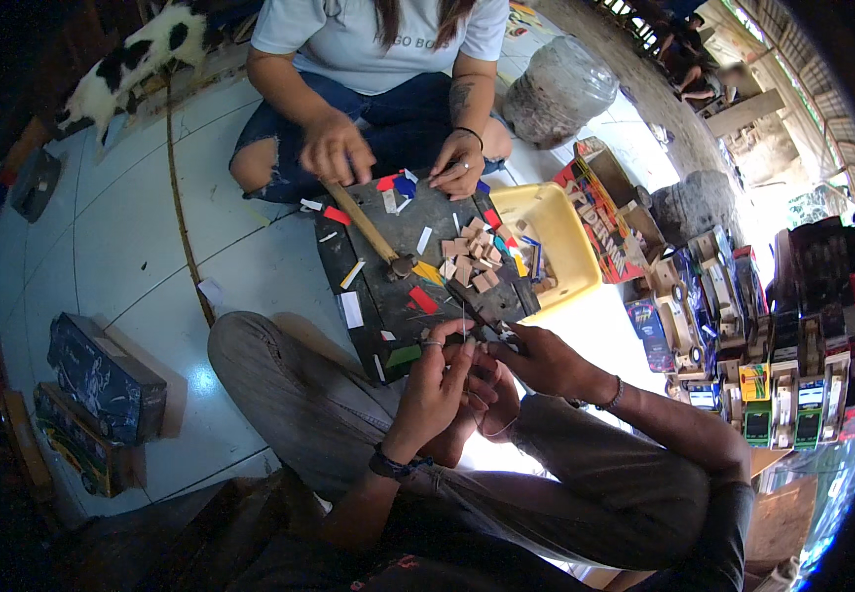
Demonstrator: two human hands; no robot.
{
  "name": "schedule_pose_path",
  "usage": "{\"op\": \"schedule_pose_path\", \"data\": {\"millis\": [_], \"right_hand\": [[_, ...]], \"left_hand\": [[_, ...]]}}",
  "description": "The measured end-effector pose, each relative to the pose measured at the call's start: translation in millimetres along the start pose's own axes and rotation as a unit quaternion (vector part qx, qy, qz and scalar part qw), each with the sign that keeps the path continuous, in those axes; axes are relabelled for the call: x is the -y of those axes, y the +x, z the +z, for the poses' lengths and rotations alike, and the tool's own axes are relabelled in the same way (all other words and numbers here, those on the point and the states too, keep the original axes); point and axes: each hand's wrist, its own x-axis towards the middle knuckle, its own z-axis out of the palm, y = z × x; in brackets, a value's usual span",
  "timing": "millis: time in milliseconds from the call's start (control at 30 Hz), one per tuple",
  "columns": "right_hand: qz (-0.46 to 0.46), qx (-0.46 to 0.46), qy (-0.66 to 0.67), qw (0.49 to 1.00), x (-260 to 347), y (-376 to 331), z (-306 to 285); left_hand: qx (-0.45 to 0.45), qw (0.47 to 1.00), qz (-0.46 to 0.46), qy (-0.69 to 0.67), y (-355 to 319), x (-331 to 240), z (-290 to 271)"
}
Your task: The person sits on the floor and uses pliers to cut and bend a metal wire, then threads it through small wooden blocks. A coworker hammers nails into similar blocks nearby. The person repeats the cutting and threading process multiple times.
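The person's left hand and right hand are close together at the near edge of a dark board. The right hand is closed around a slim dark tool, which points far and left over the board; its kind is hard to tell. The left hand has its fingers bent near the tool's handle end, and I cannot tell whether they grip anything.

On the board, a hammer lies on the far left, its head toward the middle. Small wooden blocks are heaped to its right, with a red scrap nearer. A yellow tub stands just right of the board. On the far side, a co-worker's hand is above the hammer's handle; I cannot tell whether they touch.
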Motion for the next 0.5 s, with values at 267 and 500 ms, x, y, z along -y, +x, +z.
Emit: {"op": "schedule_pose_path", "data": {"millis": [267,500], "right_hand": [[0.004,0.008,-0.010,1.000,-5.5,1.6,4.8],[-0.019,0.011,-0.035,0.999,-9.6,3.0,5.7]], "left_hand": [[0.007,1.000,-0.012,-0.020,1.4,2.9,-2.8],[-0.014,1.000,-0.007,-0.027,1.9,5.1,-1.8]]}}
